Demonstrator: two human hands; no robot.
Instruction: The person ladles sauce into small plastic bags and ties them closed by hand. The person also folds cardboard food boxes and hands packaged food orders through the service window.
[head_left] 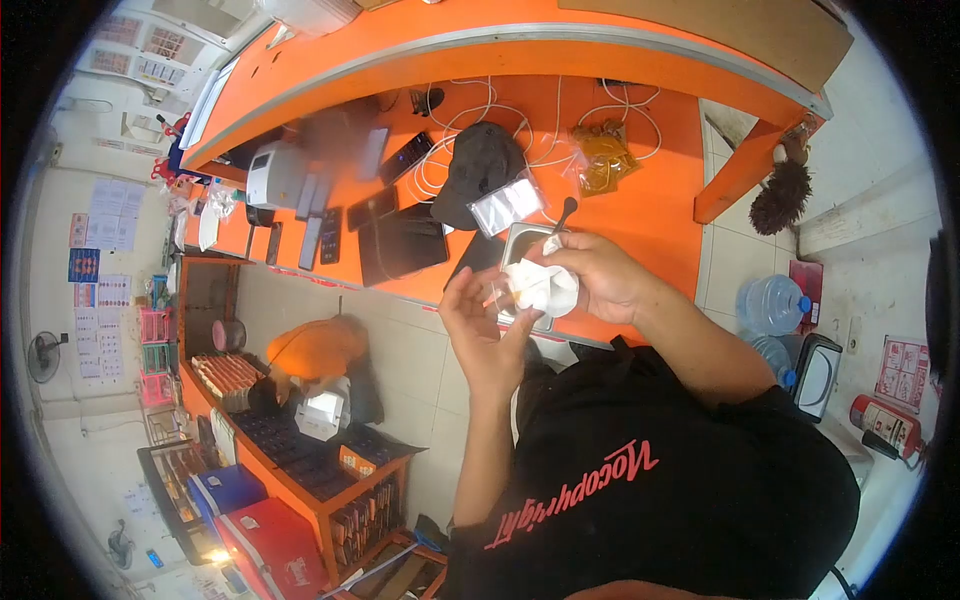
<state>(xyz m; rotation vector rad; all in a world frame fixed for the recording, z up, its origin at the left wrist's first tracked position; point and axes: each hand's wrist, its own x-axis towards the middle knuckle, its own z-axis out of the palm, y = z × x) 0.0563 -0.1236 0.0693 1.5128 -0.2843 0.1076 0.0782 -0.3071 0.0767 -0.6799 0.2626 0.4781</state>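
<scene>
In front of my chest, my right hand [605, 280] is closed on a crumpled white tissue [545, 285]. My left hand [485, 325] curls around a small clear plastic piece [504, 290] at the tissue's left side, thumb below and fingers above; its exact kind is hard to make out. Both hands meet at the tissue, over a metal tray [522, 240] on the counter's near edge. A dark spoon-like tool [567, 212] leans at the tray's far end.
On the orange counter [640, 210] lie a black cap [480, 170], a clear packet [507, 203], a bag of yellow-brown contents [603, 160], a tablet [403, 248], several phones and white cables. A person in orange [318, 348] bends at another counter to the left. Water bottles [775, 305] stand right.
</scene>
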